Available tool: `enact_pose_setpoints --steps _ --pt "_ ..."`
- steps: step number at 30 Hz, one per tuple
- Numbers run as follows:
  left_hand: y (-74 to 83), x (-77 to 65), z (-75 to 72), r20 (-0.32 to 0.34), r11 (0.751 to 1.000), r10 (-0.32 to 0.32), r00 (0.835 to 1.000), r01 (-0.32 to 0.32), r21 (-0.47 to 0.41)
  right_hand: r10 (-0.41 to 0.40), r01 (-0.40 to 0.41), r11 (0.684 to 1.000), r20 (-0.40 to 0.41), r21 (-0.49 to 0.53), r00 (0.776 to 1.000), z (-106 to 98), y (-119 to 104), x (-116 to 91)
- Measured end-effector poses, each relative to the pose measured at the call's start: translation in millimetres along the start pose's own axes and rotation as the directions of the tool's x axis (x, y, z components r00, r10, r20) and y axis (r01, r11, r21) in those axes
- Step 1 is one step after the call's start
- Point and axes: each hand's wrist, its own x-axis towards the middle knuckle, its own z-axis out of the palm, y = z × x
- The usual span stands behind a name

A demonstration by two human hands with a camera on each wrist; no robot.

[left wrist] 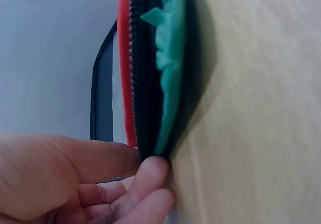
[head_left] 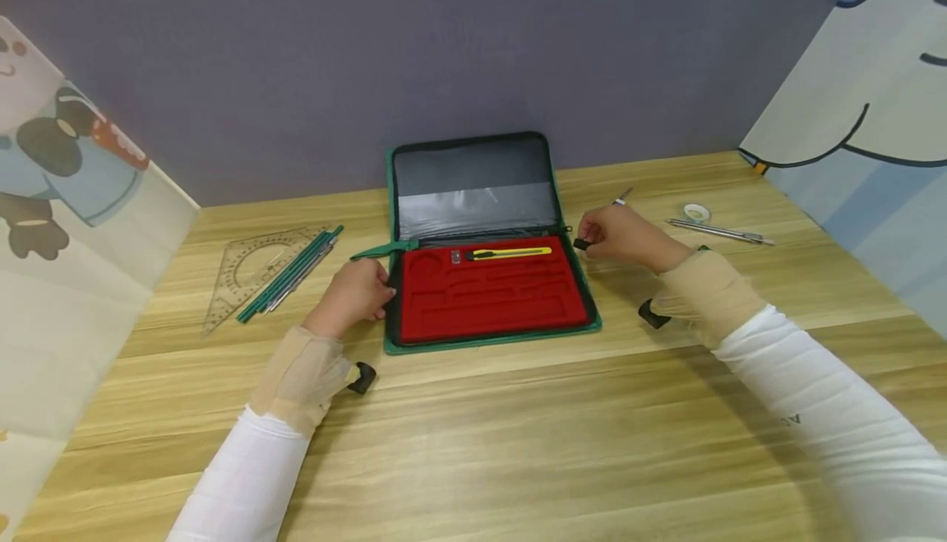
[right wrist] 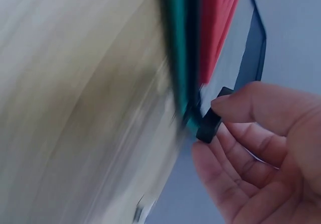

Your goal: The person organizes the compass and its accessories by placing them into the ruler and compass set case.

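A green zip case [head_left: 491,345] lies unfolded on the table, its raised back flap fitted with a clear pocket. Its red insert [head_left: 491,324] has shaped recesses. A yellow utility knife [head_left: 510,254] and a small pencil sharpener [head_left: 455,257] lie at the insert's upper edge. My left hand [head_left: 357,291] pinches the case's left edge; in the left wrist view the thumb and fingers meet at the zip [left wrist: 138,83]. Beside the case's right edge, my right hand [head_left: 620,233] holds a small black block [right wrist: 213,121] between thumb and fingers.
Left of the case, green pencils [head_left: 284,280] and silver pens or pencils [head_left: 302,277] lie on a clear set square [head_left: 222,295]. A metal compass [head_left: 721,231] and a white ring-shaped roll [head_left: 696,212] lie to the right. A thin pointed tool [head_left: 624,196] shows behind my right hand.
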Motion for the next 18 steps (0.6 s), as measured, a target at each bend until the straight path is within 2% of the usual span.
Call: enact_pose_setpoints --steps 5,9,13,18 --pt "-0.6 0.5 0.2 -0.005 1.0 0.003 1.0 -0.003 0.003 -0.011 0.01 1.0 0.052 0.028 0.999 10.9 -25.2 10.7" --pt "-1.0 1.3 0.2 -0.001 1.0 -0.004 1.0 0.004 0.0 -0.064 0.063 0.998 0.082 0.011 0.995 21.3 -46.7 18.9" --pt "-1.0 0.8 -0.8 0.004 1.0 -0.006 1.0 0.006 0.006 -0.113 0.114 0.994 0.124 0.006 0.986 31.2 -68.7 25.6" --pt "-0.7 1.0 -0.5 0.004 1.0 0.001 1.0 -0.001 0.0 -0.133 0.132 0.991 0.188 0.019 0.973 41.2 -90.8 31.6"
